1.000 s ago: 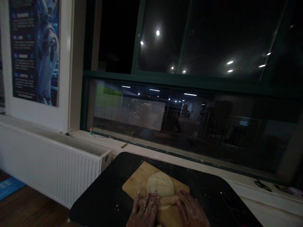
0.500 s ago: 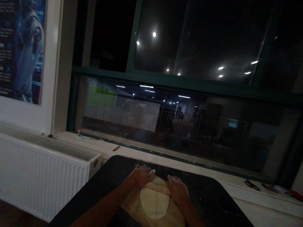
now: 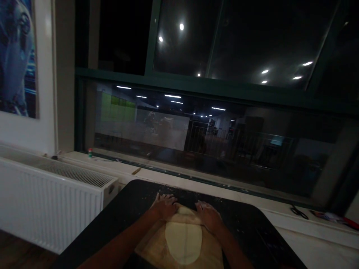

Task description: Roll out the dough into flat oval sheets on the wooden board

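A flat, pale round of dough [image 3: 183, 243] lies on a wooden board [image 3: 154, 244]. Across its far part rests a wooden rolling pin [image 3: 186, 219], with a strip of dough showing beyond it. My left hand [image 3: 165, 206] is closed over the pin's left end, and my right hand [image 3: 209, 216] over its right end. White flour marks the fingers of both hands. The pin's ends are hidden beneath my hands.
The board sits on a black table [image 3: 134, 200] dusted with flour. Behind it runs a windowsill [image 3: 168, 177] with a small green-and-red bottle [image 3: 90, 152] and black scissors [image 3: 298, 212]. A white radiator [image 3: 56, 201] stands left, under a poster [image 3: 17, 59].
The rolling pin and both hands sit farther along the dough, away from me. More dough shows on the near side of the pin. The view has shifted slightly.
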